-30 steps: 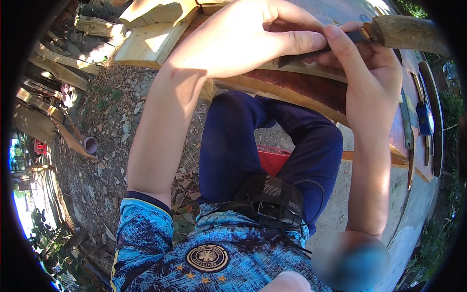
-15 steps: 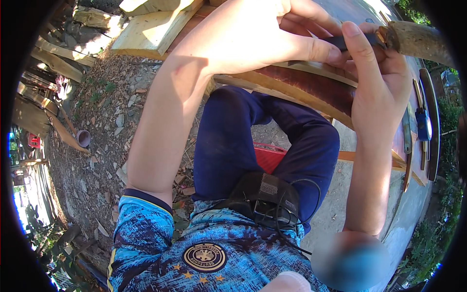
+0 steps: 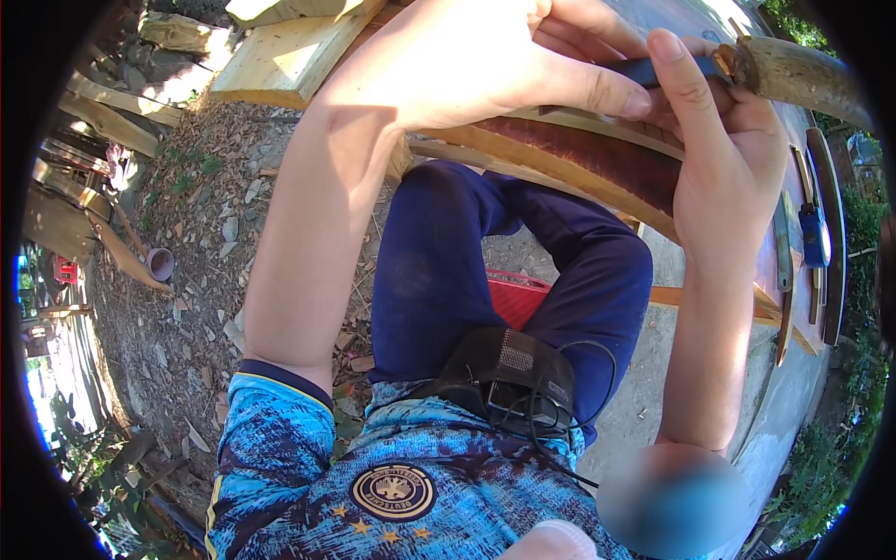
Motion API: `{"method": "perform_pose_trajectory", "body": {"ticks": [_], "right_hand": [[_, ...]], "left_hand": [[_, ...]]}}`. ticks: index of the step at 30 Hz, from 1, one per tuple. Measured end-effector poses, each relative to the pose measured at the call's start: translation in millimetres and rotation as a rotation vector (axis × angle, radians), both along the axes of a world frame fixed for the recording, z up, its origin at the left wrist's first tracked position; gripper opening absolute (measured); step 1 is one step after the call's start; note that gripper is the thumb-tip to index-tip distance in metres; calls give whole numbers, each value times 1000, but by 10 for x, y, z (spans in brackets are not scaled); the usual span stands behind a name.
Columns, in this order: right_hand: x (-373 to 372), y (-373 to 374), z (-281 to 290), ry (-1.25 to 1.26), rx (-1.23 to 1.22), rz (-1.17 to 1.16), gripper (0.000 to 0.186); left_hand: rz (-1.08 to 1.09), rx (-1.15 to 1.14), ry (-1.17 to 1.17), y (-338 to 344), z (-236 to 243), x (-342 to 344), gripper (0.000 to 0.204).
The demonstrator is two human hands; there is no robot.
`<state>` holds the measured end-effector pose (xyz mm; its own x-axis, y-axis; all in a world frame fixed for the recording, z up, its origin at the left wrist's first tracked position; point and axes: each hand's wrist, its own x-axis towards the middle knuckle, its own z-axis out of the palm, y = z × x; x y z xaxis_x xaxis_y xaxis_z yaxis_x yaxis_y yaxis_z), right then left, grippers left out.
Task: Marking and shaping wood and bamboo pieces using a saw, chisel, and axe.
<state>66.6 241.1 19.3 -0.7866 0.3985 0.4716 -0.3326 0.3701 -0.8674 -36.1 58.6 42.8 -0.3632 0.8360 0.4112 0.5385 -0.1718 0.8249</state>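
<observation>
A tool with a dark bluish metal blade (image 3: 638,71) and a thick round wooden handle (image 3: 805,80) lies across both hands at the upper right. My left hand (image 3: 537,79) comes over from the left, its thumb pressed along the blade and its fingers curled behind. My right hand (image 3: 733,154) closes round the blade close to the handle, thumb raised along it. Some of the fingers and part of the blade are hidden. Just below the hands runs a curved wooden piece (image 3: 611,161) with a dark reddish face and pale edges.
Pale planks (image 3: 280,70) lie at the upper left. A blue tool (image 3: 814,235) and several long thin pieces rest on the bench at the right. Red plastic (image 3: 516,297) shows between my legs. Wood scraps and a small pot (image 3: 161,265) are on the littered ground at left.
The blade has turned slightly and now looks bluer. My right hand and its thumb have shifted a little up and left, and the handle has dipped very slightly.
</observation>
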Motion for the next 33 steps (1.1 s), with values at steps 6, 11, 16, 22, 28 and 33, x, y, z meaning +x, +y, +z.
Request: {"method": "perform_pose_trajectory", "body": {"ticks": [6,11,16,22,28,33], "right_hand": [[-3,61,10,-7,69,4,34],[5,44,105,-107,265,-11,38],[117,-114,357,-141,-104,31,38],[419,271,616,96,-42,-75,37],[1199,1964,1045,-77,572,-404,39],[1561,3406,781,-619,859,-828,48]], "left_hand": [[9,63,-256,72,-36,77,41],[76,-69,-96,16,76,115,33],[195,-136,140,89,33,89,32],[235,-408,246,137,49,-5,29],[193,-118,-171,277,-75,129,28],[187,-112,-92,321,-140,88,31]]}}
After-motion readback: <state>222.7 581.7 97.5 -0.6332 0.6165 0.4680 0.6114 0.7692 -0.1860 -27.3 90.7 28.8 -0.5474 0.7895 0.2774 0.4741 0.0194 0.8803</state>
